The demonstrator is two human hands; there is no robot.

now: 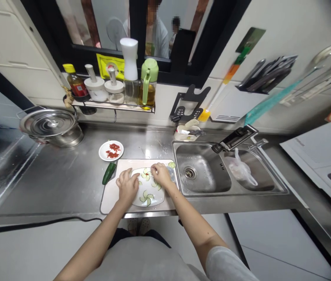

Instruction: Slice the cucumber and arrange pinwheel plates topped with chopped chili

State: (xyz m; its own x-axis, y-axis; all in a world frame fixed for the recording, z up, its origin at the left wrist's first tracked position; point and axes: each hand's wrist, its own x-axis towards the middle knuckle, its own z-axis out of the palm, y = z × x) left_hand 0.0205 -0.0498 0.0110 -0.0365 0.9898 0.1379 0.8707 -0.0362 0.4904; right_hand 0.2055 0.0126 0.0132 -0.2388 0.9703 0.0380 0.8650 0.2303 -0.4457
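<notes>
Two bare forearms reach forward from the bottom of the head view over a steel counter (62, 183), and both hands meet at a white plate (160, 198) that lies on a pale cutting board (109, 198) at the counter's front edge, just left of the sink (203, 183). On the plate, green-skinned cucumber slices (148, 197) lie in a loose ring. The left hand (127, 186) rests palm down on the plate's left rim with its fingers loosely spread and nothing held between them. The right hand (161, 174) sits over the plate's far edge with its fingertips drawn together and pointing down among the slices; whether they pinch one cannot be told. A single slice (171, 164) lies apart at the board's far right corner. An uncut cucumber piece (108, 173) lies across the board's left edge, and behind it is a small dish of chopped red chilli (111, 150). A lidded steel pot (50, 127) stands far left. A wall shelf (115, 104) carries bottles and jars. A plastic bag (241, 168) lies in the sink's right basin under the tap (235, 138).
</notes>
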